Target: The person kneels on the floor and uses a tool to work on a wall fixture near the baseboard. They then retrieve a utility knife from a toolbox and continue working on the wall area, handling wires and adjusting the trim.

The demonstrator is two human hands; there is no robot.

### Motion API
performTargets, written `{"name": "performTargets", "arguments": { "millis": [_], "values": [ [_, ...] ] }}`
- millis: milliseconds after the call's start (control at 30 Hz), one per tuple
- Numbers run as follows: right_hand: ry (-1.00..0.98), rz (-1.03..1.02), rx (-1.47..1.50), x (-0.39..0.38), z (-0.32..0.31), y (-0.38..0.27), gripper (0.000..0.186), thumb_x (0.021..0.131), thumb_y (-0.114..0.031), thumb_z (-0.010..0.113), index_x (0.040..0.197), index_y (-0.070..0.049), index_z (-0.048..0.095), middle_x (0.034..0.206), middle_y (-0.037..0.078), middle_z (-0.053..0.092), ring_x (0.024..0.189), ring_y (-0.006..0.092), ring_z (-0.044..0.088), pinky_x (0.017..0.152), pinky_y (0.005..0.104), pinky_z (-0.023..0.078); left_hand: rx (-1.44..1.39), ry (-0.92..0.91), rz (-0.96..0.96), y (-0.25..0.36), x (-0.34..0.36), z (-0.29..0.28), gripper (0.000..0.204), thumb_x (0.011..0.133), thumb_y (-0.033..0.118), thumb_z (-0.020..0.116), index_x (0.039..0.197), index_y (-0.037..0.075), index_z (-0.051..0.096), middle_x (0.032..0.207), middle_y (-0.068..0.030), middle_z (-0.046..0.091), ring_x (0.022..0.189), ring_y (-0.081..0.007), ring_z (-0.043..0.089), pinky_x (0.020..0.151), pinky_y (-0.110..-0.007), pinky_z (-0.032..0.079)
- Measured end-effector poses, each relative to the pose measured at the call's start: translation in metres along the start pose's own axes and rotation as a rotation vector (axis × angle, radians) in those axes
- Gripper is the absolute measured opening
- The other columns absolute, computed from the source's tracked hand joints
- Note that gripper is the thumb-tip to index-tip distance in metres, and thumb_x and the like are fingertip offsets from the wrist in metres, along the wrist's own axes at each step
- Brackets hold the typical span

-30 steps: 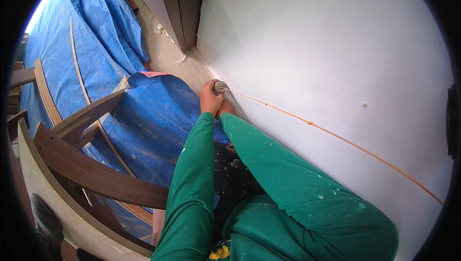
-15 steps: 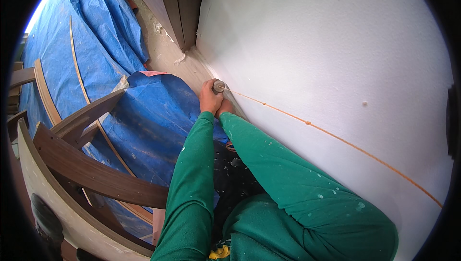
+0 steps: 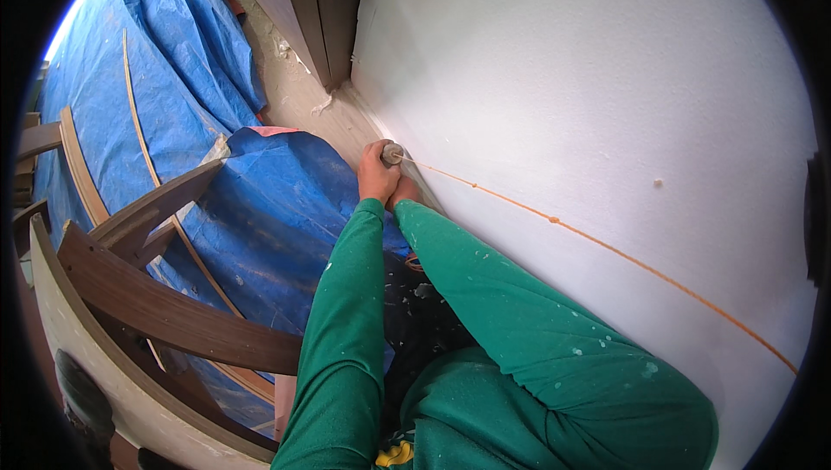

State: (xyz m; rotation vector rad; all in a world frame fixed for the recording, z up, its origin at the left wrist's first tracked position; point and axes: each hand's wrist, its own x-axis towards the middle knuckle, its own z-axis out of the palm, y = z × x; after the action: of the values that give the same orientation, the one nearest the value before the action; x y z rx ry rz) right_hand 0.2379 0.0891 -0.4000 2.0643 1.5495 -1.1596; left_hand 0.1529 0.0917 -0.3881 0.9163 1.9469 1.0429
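A grey, round-topped plumb bob [image 3: 393, 154] hangs on a taut orange string [image 3: 554, 220] close to the foot of the white wall [image 3: 606, 89]. The string has small knots and runs from the bob toward the right rim. My left hand [image 3: 376, 174] is closed around the bob's left side, its fingers curled against it. Just beneath and to the right, my right hand [image 3: 406, 191] is mostly covered by the left one and lies close to the wall. Its fingers are hidden, so I cannot tell what they touch. Both arms wear green sleeves with pale paint specks.
A blue tarp [image 3: 268, 184] covers much of the left side, with thin wooden strips over it. Dark wooden beams [image 3: 182, 314] and a pale curved board [image 3: 95, 366] stand at the lower left. A wooden frame [image 3: 299, 16] meets the wall at the far end.
Almost everything stays in place. The view shifts very slightly; my left hand keeps its hold on the plumb bob, and the string stays taut.
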Motion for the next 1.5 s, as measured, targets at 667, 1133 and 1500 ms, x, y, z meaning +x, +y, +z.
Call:
{"name": "performTargets", "arguments": {
  "millis": [667, 1133, 1500],
  "values": [
    [-0.003, 0.005, 0.007, 0.0031, 0.0015, -0.0002, 0.054, 0.071, -0.036, 0.085, 0.114, -0.006, 0.071, 0.116, 0.019, 0.072, 0.111, 0.0346, 0.069, 0.095, 0.0446, 0.054, -0.005, -0.004, 0.004, -0.0011, 0.0014, -0.0012, 0.042, 0.073, 0.001, 0.073, 0.115, 0.007, 0.067, 0.115, -0.0142, 0.064, 0.107, -0.0353, 0.064, 0.094, -0.042, 0.053],
    [-0.001, 0.015, 0.012, -0.0008, 0.0018, 0.0019, 0.055, 0.07, -0.035, 0.086, 0.114, -0.006, 0.071, 0.115, 0.019, 0.072, 0.111, 0.0344, 0.069, 0.095, 0.0445, 0.054, -0.002, -0.017, -0.005, -0.0003, 0.0013, -0.0033, 0.046, 0.072, 0.0, 0.074, 0.117, 0.007, 0.066, 0.118, -0.0144, 0.065, 0.109, -0.0353, 0.064, 0.096, -0.042, 0.052],
    [-0.003, 0.009, 0.02, 0.0005, 0.0038, -0.003, 0.056, 0.069, -0.034, 0.087, 0.114, -0.006, 0.071, 0.115, 0.019, 0.072, 0.111, 0.0343, 0.069, 0.095, 0.0444, 0.054, -0.035, -0.099, -0.069, -0.0063, 0.0062, -0.0077, 0.063, 0.07, -0.003, 0.073, 0.131, 0.005, 0.059, 0.123, -0.0169, 0.063, 0.111, -0.0335, 0.064, 0.097, -0.04, 0.052]
  ]
}}
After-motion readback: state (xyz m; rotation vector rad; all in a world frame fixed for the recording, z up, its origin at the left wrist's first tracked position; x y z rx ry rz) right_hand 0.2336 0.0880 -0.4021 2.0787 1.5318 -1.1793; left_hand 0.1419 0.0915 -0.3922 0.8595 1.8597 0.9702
